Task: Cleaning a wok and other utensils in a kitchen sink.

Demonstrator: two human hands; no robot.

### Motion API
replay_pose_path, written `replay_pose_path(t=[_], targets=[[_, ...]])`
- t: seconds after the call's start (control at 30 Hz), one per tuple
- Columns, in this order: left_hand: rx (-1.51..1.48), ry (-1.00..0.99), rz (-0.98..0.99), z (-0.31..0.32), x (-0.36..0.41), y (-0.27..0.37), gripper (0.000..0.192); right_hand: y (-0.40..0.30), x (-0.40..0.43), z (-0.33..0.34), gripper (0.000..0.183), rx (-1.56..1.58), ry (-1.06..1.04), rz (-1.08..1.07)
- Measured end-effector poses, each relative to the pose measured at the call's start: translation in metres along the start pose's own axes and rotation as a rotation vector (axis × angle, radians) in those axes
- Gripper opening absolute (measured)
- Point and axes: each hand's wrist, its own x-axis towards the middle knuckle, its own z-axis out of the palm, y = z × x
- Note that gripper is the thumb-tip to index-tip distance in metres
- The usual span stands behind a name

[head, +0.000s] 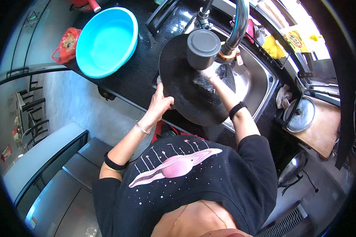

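A large dark wok rests tilted over the sink, its inside facing up towards me. My left hand grips it at the near left edge; whether by the rim or a handle, I cannot tell. My right hand reaches into the wok, low against its inner surface. Bright glare and the grey cylindrical filter of the tap hide most of its fingers and anything they hold. Wet, shiny patches show on the metal beside it. The chrome tap arches above the wok's far right part.
A steel sink lies under and right of the wok. On the black counter stands a blue basin, with a red plastic bag beside it. At right are a crumpled cloth, a pot lid and a wooden board.
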Motion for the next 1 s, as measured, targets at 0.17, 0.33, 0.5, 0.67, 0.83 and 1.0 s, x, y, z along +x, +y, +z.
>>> replay_pose_path(t=[0.17,0.33,0.5,0.67,0.83,1.0], targets=[[-0.119,0.073,-0.017,-0.008,-0.007,-0.011,0.078,0.036,-0.052,-0.037,0.035,-0.311,0.096,-0.085],[-0.048,0.045,-0.035,0.002,-0.007,0.007,0.064,0.002,-0.152,-0.062,0.061,0.222,-0.547,-0.366],[0.008,0.076,-0.139,0.01,-0.015,0.017,0.068,-0.149,-0.134,-0.121,0.06,0.882,-0.341,-0.615],[0.135,0.09,-0.052,0.019,-0.022,0.03,0.071,-0.148,-0.009,-0.129,0.054,0.756,0.315,-0.46],[0.23,0.103,0.011,0.018,-0.037,0.033,0.066,-0.018,-0.002,-0.086,0.035,0.908,0.6,0.449],[0.118,0.113,0.077,0.011,-0.035,0.026,0.058,0.034,-0.118,-0.054,0.051,-0.171,0.266,0.293]])
